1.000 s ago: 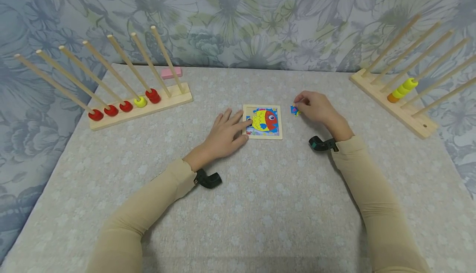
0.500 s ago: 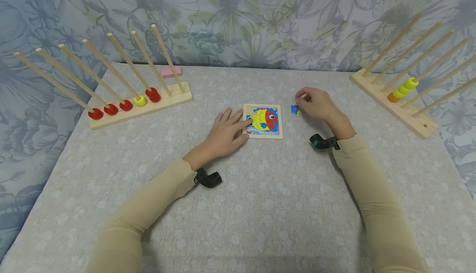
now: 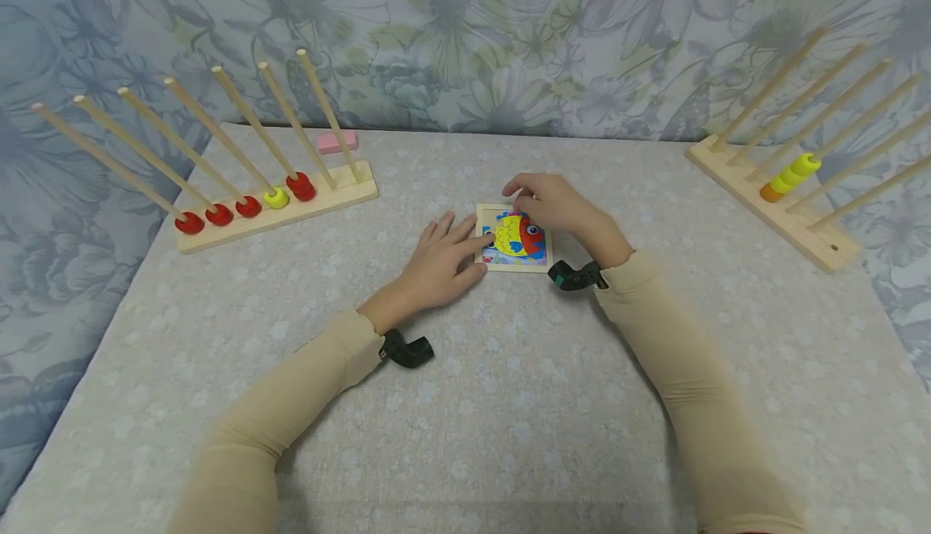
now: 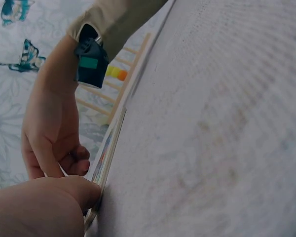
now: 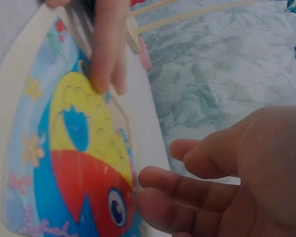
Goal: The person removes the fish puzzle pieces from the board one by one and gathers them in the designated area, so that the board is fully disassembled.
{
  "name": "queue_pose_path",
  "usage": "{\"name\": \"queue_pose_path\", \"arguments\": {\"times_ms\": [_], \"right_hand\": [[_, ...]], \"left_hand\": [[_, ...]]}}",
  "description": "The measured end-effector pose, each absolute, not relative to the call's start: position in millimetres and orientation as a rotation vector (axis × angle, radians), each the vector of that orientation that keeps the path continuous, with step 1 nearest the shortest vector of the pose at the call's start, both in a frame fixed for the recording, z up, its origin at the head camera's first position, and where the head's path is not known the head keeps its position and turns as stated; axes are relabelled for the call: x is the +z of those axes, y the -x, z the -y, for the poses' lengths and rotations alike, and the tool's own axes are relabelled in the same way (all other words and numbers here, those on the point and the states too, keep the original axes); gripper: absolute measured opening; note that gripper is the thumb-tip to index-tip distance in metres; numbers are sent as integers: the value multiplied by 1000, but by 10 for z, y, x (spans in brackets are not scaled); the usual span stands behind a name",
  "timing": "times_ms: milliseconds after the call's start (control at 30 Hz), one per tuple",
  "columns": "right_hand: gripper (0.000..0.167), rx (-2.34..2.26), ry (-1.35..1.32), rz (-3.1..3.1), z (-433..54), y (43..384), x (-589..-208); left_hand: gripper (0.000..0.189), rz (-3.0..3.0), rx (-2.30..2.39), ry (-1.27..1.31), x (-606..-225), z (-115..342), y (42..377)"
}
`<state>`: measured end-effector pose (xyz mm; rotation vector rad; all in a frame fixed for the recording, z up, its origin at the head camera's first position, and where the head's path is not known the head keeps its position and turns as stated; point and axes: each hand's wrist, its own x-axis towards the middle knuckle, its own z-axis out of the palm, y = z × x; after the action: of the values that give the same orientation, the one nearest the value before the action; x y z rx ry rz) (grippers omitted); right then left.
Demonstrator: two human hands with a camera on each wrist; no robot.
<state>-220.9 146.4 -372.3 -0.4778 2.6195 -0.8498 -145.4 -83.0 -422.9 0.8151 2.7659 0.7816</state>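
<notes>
A square wooden tray puzzle (image 3: 550, 263) with a yellow and red fish picture (image 3: 529, 245) lies flat mid-table. Bare wood shows at the tray's upper left. My left hand (image 3: 440, 263) spreads its fingers at the tray's left side, the index finger resting on the picture. Over the upper right part of the tray is my right hand (image 3: 560, 204), its thumb and fingers curled. The loose blue puzzle piece is no longer visible on the table; the right fingers mostly hide whatever they pinch. In the right wrist view the right fingertips (image 5: 155, 180) are beside the fish's head.
A wooden peg stand (image 3: 334, 187) with red and yellow beads stands at left, a pink block (image 3: 337, 142) behind it. Another peg stand (image 3: 836, 250) with yellow and orange beads is at right. A patterned floral cloth (image 3: 451, 49) hangs behind the table.
My right hand has moved left, from the loose puzzle piece beside the tray to above the tray. That piece has left its spot on the table. My left hand stays still.
</notes>
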Motion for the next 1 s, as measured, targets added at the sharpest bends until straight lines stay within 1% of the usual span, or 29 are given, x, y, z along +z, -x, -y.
{"name": "queue_pose_path", "arguments": {"times_ms": [200, 433, 700, 900, 1000], "right_hand": [[32, -826, 462, -2611, -1426, 2179, -3744], [37, -809, 515, -2631, -1424, 2189, -3767], [35, -785, 543, -2673, -1417, 2210, -3797], [48, -643, 632, -2689, -1395, 2197, -3788], [51, -619, 657, -2674, -1401, 2200, -3806]], "left_hand": [[52, -2765, 773, -820, -4232, 823, 1464], [52, -2764, 765, -813, -4231, 828, 1473], [52, -2770, 785, -826, -4247, 836, 1487], [52, -2765, 782, -824, -4251, 842, 1488], [52, -2759, 779, -821, -4248, 838, 1482]]}}
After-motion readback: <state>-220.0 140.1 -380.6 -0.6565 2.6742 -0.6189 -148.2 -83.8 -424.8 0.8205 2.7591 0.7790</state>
